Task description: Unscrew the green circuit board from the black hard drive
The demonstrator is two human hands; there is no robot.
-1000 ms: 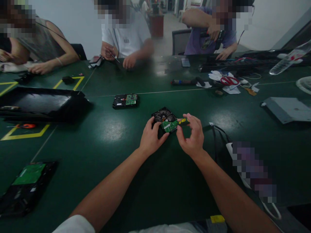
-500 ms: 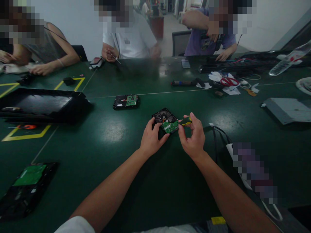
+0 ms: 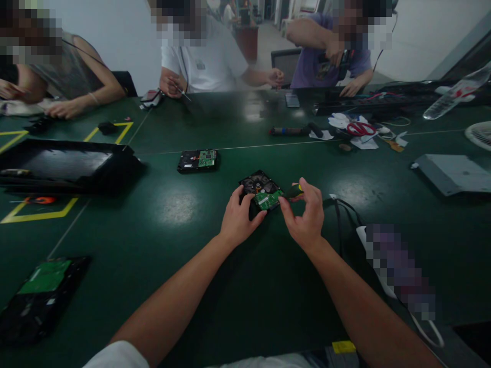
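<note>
Green table (image 3: 195, 225): left hand (image 3: 238, 219), fingers parted, grips a hard drive (image 3: 264, 191); right hand (image 3: 307, 213) pinches a screwdriver (image 3: 294, 191), whose slant could cause slipping.

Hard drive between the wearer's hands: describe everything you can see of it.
The hard drive is a flat, dark case that looks like metal, with a round hub, a small orange patch and a green circuit board on its nearer part. It lies board side up on the green table, set at an angle. The left hand steadies its left and near edges. The right hand holds a dark-and-yellow tool at its right; tip contact is unclear.
</note>
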